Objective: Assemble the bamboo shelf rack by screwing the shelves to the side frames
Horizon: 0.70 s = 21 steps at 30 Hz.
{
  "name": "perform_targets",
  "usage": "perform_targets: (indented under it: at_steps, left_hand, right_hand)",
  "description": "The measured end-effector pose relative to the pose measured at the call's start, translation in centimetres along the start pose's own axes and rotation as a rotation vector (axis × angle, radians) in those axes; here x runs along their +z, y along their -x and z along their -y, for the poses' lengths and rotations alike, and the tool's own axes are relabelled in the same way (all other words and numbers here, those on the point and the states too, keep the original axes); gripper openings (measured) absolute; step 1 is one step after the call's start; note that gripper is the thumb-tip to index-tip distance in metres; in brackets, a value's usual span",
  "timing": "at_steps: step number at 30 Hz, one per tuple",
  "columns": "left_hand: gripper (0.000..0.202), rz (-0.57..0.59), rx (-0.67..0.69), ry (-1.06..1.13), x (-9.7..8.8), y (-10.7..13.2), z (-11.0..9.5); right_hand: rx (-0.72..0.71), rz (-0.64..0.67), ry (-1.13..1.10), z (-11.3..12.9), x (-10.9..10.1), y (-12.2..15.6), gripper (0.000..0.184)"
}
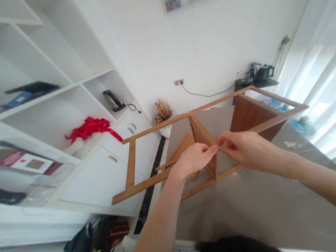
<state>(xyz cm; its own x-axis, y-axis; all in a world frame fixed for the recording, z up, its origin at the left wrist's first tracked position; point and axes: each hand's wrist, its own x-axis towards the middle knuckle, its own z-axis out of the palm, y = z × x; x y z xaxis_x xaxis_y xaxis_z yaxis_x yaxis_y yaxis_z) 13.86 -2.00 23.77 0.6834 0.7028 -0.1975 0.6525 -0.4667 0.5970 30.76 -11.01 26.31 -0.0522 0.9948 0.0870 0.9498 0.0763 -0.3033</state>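
A wooden rack frame with cross panels lies tilted on its side over the grey table. Both my hands meet at its middle, above the wooden shelf panel. My left hand is closed in a pinch, thumb toward the right hand. Fingertips pressed together, my right hand pinches from the other side. Something small and pale may sit between the fingertips, but it is too small to name. Beneath the left hand, more wooden slats lie on the table.
The grey table extends under the frame. Large plastic bottles stand at its right edge. White shelving on the left holds a kettle and red ribbon. Behind are dried plants and a black stand with appliances.
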Motion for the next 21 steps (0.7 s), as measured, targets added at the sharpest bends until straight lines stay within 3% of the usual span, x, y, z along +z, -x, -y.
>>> perform_targets:
  at_steps: [4,9,13,16,21]
  left_hand:
    - [0.054,-0.028,0.018,-0.020,0.3,0.1,-0.1]
    - [0.045,-0.107,0.011,-0.120,0.7,0.2,-0.5]
    - [0.045,-0.117,0.026,-0.111,0.9,0.1,-0.3]
    - [0.041,-0.196,0.065,-0.022,1.2,0.0,0.2]
    - [0.041,-0.430,0.091,0.300,1.4,0.1,0.8]
  right_hand:
    - [-0.046,-0.031,-0.050,0.7,0.7,0.6,0.023]
    - [-0.071,0.085,-0.084,1.1,-0.1,0.4,0.030]
    - [-0.262,0.130,0.005,0.6,-0.7,0.1,0.028]
    - [-0.392,0.137,0.105,0.4,-1.0,0.0,0.024]
    - [-0.528,0.112,0.263,1.4,-1.4,-0.6,0.021]
